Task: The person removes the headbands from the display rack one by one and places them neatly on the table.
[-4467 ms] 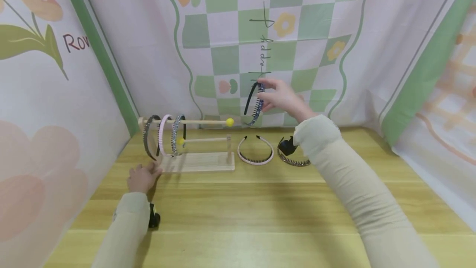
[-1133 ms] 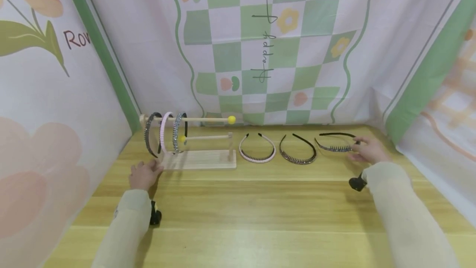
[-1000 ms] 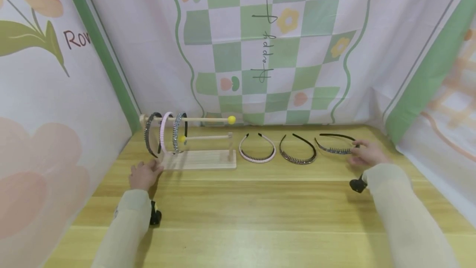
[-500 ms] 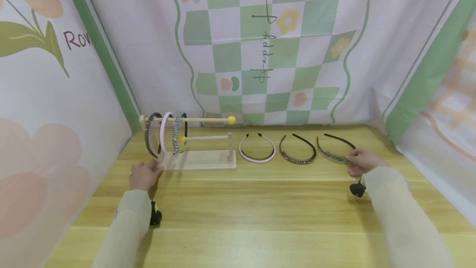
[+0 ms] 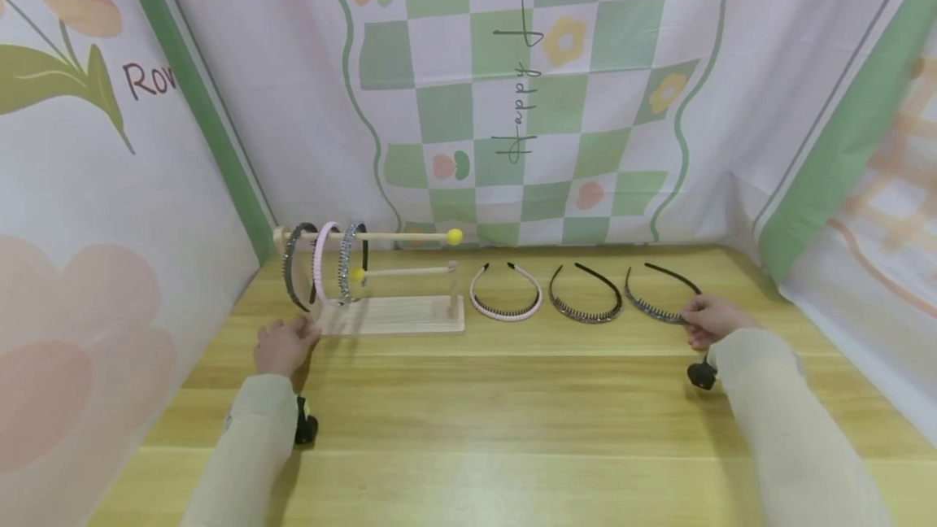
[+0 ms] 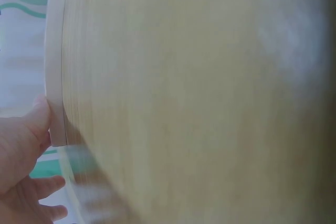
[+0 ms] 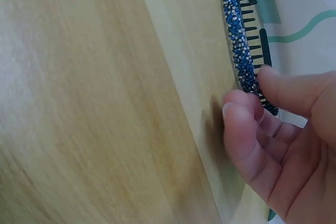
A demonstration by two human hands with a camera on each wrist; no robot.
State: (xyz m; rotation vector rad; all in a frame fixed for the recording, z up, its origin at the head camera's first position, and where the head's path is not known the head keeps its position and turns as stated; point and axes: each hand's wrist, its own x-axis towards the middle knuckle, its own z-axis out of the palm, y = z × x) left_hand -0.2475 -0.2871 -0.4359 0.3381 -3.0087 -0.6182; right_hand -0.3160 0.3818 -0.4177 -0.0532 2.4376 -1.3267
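Observation:
At the far right of the row, my right hand (image 5: 713, 320) pinches the right end of a blue glitter headband (image 5: 651, 309) between thumb and fingers. In the right wrist view the headband (image 7: 239, 35) shows blue and white stones and black comb teeth, held close over the table. My left hand (image 5: 284, 346) holds the near left corner of a wooden headband stand (image 5: 391, 315); in the left wrist view the thumb lies against the end of the base (image 6: 55, 77) and the other fingers spread loosely below. A pink headband (image 5: 505, 315) and a brown beaded headband (image 5: 586, 317) lie to the stand's right.
On the stand's upper rod hang a dark headband (image 5: 289, 267), a pink headband (image 5: 318, 267) and a silver glitter headband (image 5: 344, 267). Yellow balls cap the rods, such as the upper ball (image 5: 455, 237). A printed curtain (image 5: 505, 104) closes off the table's back and sides.
My right hand has carried the blue headband from the air near the rod down to the right end of the row and turned it slightly there. The left hand has stayed at the stand.

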